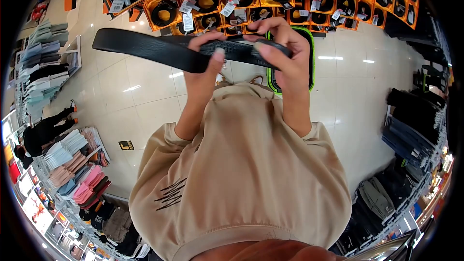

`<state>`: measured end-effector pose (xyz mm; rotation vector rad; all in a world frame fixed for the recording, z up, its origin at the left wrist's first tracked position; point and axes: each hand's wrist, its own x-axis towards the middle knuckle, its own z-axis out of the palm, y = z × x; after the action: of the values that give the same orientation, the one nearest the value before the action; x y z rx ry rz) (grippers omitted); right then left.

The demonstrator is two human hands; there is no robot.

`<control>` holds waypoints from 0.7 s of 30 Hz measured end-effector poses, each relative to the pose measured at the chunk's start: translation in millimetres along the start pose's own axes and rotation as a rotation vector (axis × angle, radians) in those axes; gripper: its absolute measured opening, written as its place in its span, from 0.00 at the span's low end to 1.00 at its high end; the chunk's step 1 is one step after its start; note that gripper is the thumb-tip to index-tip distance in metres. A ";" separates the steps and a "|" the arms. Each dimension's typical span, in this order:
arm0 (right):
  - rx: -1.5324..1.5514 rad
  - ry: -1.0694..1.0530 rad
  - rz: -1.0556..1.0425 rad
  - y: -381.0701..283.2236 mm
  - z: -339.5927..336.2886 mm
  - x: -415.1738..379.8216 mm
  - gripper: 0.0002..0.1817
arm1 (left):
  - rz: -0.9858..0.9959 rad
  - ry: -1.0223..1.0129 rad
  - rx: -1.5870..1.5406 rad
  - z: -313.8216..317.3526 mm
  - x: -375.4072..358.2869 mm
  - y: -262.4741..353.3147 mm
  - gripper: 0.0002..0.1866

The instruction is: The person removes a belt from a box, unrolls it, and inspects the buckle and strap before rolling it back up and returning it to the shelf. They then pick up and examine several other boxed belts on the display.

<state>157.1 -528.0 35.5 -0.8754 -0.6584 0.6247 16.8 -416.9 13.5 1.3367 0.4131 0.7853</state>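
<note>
A black leather belt (150,50) is stretched between my two hands in front of the display. My left hand (205,65) pinches it between thumb and fingers, and a long looped part sticks out to the left. On the right, my right hand (285,58) grips the other part, thumb on top and fingers curled round it. Beyond the hands, orange boxes (227,0) hold coiled black belts with white price tags (230,6).
A black case with a green edge (312,63) is below the boxes, behind my right hand. Clothing racks (67,150) line the left, where a person in black (43,133) is standing. Dark folded clothes (411,125) are at the right. The floor (130,87) has pale tiles.
</note>
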 end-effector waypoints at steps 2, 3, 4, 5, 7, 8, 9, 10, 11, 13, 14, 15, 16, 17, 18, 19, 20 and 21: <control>-0.298 -0.084 0.110 -6.3 1.0 6.8 0.17 | 0.080 -0.111 0.118 -0.7 3.7 -4.1 0.17; -0.366 -0.081 0.127 -9.0 9.1 10.9 0.18 | 0.113 -0.142 0.159 2.6 6.1 -1.2 0.17; -0.381 -0.082 0.138 -7.2 13.2 14.0 0.17 | 0.147 -0.174 0.199 4.8 7.8 0.6 0.18; -0.397 -0.083 0.146 -6.3 15.7 17.7 0.17 | 0.085 -0.188 0.197 4.5 9.1 0.5 0.18; -0.389 -0.081 0.164 -6.6 18.7 20.7 0.13 | -0.038 -0.214 0.197 3.4 12.6 1.9 0.18; -0.368 -0.072 0.144 -5.6 20.5 22.4 0.13 | -0.009 -0.197 0.214 6.4 15.5 4.5 0.16; -0.347 -0.064 0.125 -3.8 20.6 23.4 0.13 | -0.017 -0.197 0.214 5.2 16.1 3.6 0.16; -0.205 -0.026 0.144 2.6 13.8 23.4 0.14 | -0.025 -0.197 0.215 2.4 16.1 0.2 0.16; -0.178 0.042 0.057 6.4 11.4 24.1 0.14 | -0.034 -0.196 0.216 1.2 16.3 -2.6 0.16; -0.126 0.140 -0.018 8.3 12.9 22.9 0.15 | -0.020 -0.178 0.213 3.5 16.9 -5.9 0.16; -0.110 0.164 -0.056 10.8 11.3 21.1 0.15 | -0.060 -0.168 0.202 3.9 15.2 -8.2 0.17; -0.092 0.189 -0.095 14.9 9.2 18.9 0.16 | -0.096 -0.139 0.148 4.9 14.4 -10.7 0.17; -0.073 0.216 -0.135 18.4 7.9 17.2 0.16 | -0.131 -0.107 0.092 5.8 13.6 -13.2 0.18; -0.035 0.218 -0.163 20.6 7.2 15.5 0.16 | -0.164 -0.074 0.037 6.8 12.9 -15.7 0.19; 0.005 0.221 -0.191 22.6 6.8 14.2 0.17 | -0.231 -0.028 -0.068 7.3 10.0 -18.5 0.20; 0.044 0.222 -0.219 24.9 6.8 13.4 0.17 | -0.296 0.017 -0.172 8.9 8.6 -19.8 0.20; 0.048 0.194 -0.214 28.4 9.0 12.0 0.17 | -0.247 0.104 -0.203 18.8 7.0 -22.1 0.22; -0.080 0.154 -0.235 39.9 5.0 8.3 0.16 | -0.258 0.112 -0.212 23.6 6.8 -22.3 0.22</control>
<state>149.9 -499.9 6.5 -0.8957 -0.6385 0.3187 43.5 -429.4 -1.8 1.0214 0.5627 0.6700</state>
